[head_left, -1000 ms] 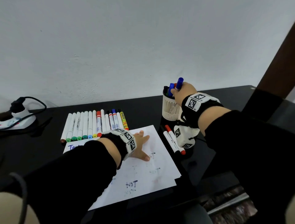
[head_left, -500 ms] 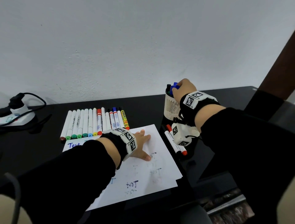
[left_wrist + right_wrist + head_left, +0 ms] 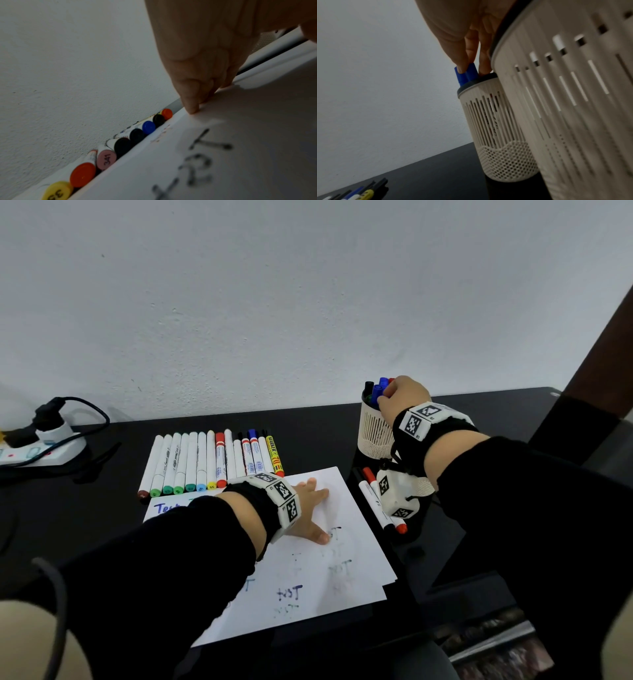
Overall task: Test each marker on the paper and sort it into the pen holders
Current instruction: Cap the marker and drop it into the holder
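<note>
My right hand (image 3: 399, 400) reaches over the far white pen holder (image 3: 372, 433) and pinches the cap of a blue marker (image 3: 377, 390) that stands inside it among other markers. In the right wrist view the fingertips (image 3: 462, 66) sit on the blue marker (image 3: 471, 73) at the rim of the far pen holder (image 3: 496, 121). The near pen holder (image 3: 573, 94) fills the right side. My left hand (image 3: 310, 508) lies flat on the white paper (image 3: 325, 577), fingers (image 3: 190, 105) straight. A row of several markers (image 3: 212, 460) lies behind the paper.
Two white markers (image 3: 376, 501), one red-capped, lie on the black table (image 3: 308, 433) beside the near holder. A power strip (image 3: 41, 446) with a black cable sits at the far left. The white wall stands close behind.
My right hand has lowered the blue marker from above the far holder down into it. The left hand has stayed flat on the paper.
</note>
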{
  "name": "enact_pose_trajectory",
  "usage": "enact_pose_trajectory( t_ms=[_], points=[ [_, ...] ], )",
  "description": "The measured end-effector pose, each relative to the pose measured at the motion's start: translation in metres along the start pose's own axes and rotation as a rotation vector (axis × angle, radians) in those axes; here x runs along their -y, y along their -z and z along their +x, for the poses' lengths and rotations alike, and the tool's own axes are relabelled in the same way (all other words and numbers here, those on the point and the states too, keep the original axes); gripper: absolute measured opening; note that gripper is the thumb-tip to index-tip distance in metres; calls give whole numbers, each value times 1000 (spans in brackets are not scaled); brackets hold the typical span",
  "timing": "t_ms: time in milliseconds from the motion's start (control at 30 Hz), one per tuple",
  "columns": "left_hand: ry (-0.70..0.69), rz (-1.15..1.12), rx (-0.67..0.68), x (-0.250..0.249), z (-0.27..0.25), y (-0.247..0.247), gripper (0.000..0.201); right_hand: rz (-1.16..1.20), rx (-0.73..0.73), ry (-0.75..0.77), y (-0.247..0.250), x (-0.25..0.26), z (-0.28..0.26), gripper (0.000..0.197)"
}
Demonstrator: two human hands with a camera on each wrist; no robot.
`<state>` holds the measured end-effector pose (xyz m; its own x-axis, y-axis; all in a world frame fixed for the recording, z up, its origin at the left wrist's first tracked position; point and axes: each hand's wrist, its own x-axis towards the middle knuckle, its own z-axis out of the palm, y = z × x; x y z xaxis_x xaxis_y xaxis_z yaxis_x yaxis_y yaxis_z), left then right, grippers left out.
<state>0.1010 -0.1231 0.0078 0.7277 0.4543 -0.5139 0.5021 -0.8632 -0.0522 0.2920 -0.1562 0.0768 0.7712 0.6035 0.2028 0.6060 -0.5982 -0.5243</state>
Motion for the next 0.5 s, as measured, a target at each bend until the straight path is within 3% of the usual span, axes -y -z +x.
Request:
enact_pose_trajectory(
  t_ms=[200,500],
  points=[
    [2,14,-1,3,-8,2,92,42,-36,44,2,4,-15,21],
    [54,-26,39,32,-33,-11,93,-28,115,197,-11,40,-46,9]
  ],
)
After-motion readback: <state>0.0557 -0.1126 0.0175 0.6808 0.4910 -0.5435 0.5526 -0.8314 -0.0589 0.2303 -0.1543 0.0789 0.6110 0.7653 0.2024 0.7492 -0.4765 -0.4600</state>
